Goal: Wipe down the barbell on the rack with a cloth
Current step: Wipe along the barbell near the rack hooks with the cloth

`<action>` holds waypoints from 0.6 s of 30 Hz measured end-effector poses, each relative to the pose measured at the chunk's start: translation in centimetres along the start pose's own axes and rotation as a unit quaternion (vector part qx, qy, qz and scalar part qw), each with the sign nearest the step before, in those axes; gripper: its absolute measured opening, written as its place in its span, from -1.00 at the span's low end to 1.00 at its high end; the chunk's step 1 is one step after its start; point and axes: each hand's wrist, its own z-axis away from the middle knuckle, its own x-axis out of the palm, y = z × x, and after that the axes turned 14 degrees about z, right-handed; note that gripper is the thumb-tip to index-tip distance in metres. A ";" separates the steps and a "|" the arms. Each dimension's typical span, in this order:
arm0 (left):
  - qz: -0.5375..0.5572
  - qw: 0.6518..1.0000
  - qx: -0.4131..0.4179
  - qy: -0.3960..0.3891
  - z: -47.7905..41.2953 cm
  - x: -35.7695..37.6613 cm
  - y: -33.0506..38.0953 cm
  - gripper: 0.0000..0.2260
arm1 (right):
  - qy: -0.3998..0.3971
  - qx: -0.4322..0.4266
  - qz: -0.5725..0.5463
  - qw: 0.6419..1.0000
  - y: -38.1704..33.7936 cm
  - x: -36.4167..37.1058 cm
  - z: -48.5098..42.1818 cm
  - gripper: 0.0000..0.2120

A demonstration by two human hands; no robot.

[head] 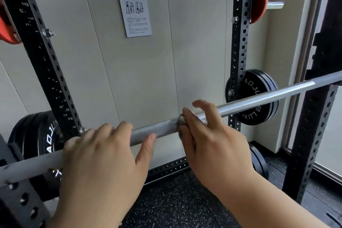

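Steel barbell lies under both our hands: our left hand rests flat on it, fingers relaxed; our right hand pinches a small cloth against it.

Instruction sign on wall panel; black plates stored right, red plate above; speckled floor.
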 end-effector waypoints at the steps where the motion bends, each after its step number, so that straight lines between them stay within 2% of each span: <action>1: -0.005 1.000 0.000 -0.005 -0.2 0.3 0.9 -0.56 | 0.001 0.002 -0.009 1.000 0.3 -0.1 -0.3 -0.72; 6: 0.019 0.999 0.030 -0.023 -2.7 2.0 4.3 -0.64 | 0.044 -0.026 -0.107 0.993 3.0 0.4 -1.3 -0.88; 10: 0.055 0.997 0.046 -0.003 -3.8 4.1 7.3 -0.68 | 0.068 -0.073 -0.100 0.990 5.7 1.0 -1.2 -0.84; 18: 0.068 0.996 0.050 -0.001 -5.3 6.0 12.2 -0.61 | 0.051 0.008 -0.069 0.996 13.3 0.6 -0.5 -0.81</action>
